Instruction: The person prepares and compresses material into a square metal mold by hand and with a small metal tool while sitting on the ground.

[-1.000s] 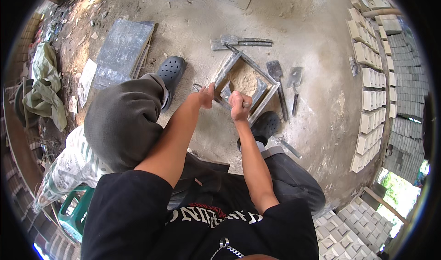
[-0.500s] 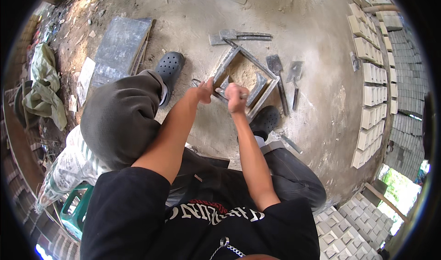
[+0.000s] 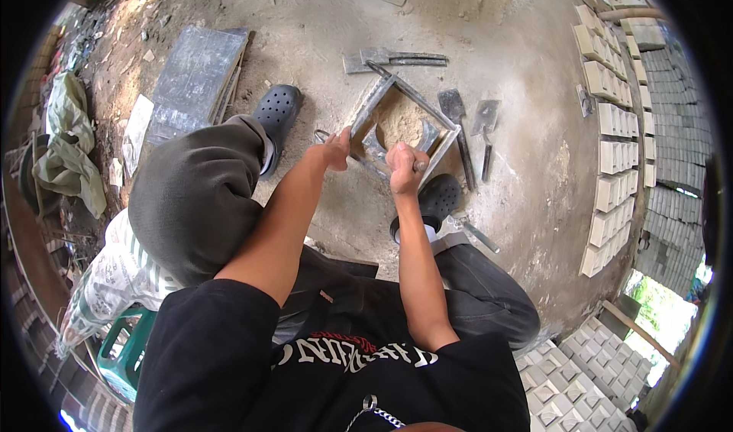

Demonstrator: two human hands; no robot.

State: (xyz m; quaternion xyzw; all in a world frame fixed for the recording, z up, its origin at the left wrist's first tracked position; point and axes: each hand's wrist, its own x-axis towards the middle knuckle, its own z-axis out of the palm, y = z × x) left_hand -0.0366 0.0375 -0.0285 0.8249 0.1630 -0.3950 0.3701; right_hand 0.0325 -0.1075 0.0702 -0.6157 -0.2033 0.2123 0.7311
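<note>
Both hands grip mould near edge: left hand 9 o'clock, right hand 6, steadying; trowels 3 o'clock.

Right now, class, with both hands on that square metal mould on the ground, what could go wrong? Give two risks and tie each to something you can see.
1. The left hand and right hand grip the near edge of the metal mould; bare fingers could get pinched or scraped if it slips.
2. Two trowels lie beside the mould, close to the foot in the dark clog; stepping on one seems possible.
</note>
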